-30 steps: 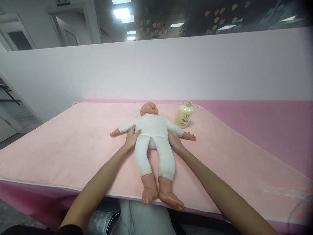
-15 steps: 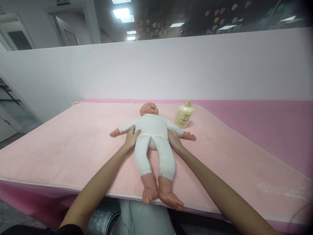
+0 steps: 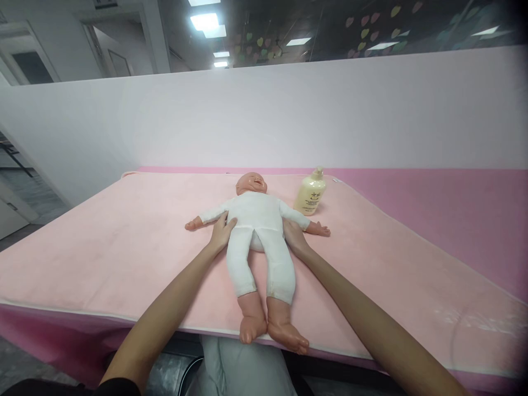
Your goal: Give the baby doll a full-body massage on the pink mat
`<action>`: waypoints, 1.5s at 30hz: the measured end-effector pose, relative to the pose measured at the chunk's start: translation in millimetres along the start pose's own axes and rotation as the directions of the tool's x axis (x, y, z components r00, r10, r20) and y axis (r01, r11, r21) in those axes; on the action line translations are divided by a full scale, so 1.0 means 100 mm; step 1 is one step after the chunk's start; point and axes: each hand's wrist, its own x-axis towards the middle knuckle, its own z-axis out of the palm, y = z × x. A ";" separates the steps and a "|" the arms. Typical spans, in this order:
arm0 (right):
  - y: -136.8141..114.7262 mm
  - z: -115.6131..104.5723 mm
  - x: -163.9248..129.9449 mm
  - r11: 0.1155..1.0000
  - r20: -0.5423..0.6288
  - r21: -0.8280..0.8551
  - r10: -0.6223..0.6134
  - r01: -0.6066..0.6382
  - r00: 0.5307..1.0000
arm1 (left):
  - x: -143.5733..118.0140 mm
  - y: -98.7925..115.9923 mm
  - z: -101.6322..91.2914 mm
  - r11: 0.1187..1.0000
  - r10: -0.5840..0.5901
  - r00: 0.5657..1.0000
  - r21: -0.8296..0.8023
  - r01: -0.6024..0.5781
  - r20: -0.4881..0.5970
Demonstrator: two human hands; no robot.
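Note:
A baby doll (image 3: 256, 212) with a white cloth body lies on its back on a pink towel (image 3: 144, 236), its head at the far end and its feet at the near edge. My left hand (image 3: 221, 232) holds the left side of its waist, thumb over the cloth and other fingers along the side under the arm. On the opposite side my right hand (image 3: 293, 234) grips the waist, its fingers mostly hidden behind the doll's body and arm. The doll's arms stretch out sideways past both hands.
A pale yellow pump bottle (image 3: 310, 193) stands beyond my right hand, near the doll's arm. Behind the table rises a white partition (image 3: 264, 118). Pink table surface (image 3: 445, 209) shows right of the towel. My legs (image 3: 243, 366) are below the near edge.

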 end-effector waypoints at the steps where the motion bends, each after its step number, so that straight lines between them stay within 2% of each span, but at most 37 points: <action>1: 0.00 0.00 0.00 1.000 0.002 0.000 0.001 -0.001 1.000 | 0.00 0.00 0.00 1.000 0.001 1.000 -0.002 -0.001 0.001; 6: -0.01 -0.01 -0.01 1.000 0.010 -0.013 0.027 -0.027 1.000 | -0.02 0.01 -0.01 1.000 -0.012 1.000 -0.006 0.012 0.000; 25: -0.04 -0.01 -0.02 1.000 0.008 0.006 -0.008 0.008 1.000 | 0.00 -0.02 0.00 1.000 0.008 1.000 -0.013 -0.008 0.001; 41: -0.02 -0.02 -0.02 1.000 0.014 0.012 -0.014 0.013 1.000 | -0.02 0.04 0.00 1.000 -0.018 1.000 0.006 0.018 -0.002; 45: -0.02 -0.02 -0.01 1.000 0.012 -0.017 0.025 -0.025 1.000 | -0.01 0.02 0.00 1.000 0.003 1.000 -0.001 -0.003 0.001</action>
